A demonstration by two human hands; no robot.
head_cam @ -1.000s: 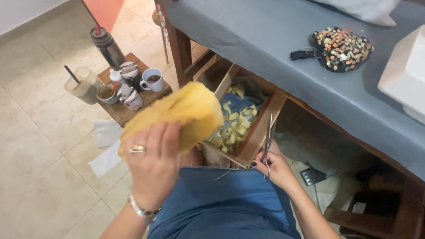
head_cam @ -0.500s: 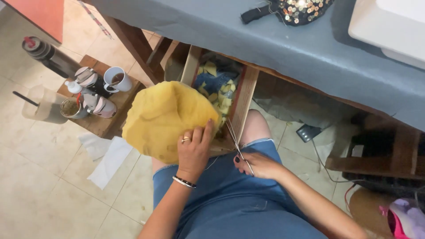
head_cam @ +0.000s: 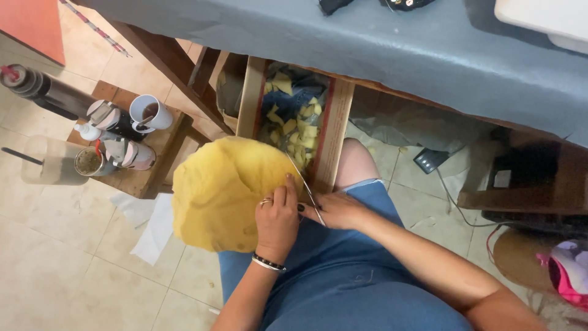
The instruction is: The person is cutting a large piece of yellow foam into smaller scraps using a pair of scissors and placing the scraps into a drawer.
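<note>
- The foam piece [head_cam: 223, 196] lies on the person's lap, under the left hand [head_cam: 277, 217].
- The right hand [head_cam: 337, 209] sits just right of it.
- The scrap-filled drawer [head_cam: 334, 132] lies beyond them.
- The low stool [head_cam: 144, 178] with a cup [head_cam: 150, 112] stands far left.

A matt, spongy yellow foam piece [head_cam: 223, 196] is seen. The worktop [head_cam: 380, 43] is covered in smooth grey cloth; the drawer [head_cam: 334, 132] is bare wood, the scissors [head_cam: 304, 184] shiny metal.

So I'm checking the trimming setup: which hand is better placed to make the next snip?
Probably the right hand: it holds the scissors at the yellow foam's edge, while the left hand steadies the foam.
</note>
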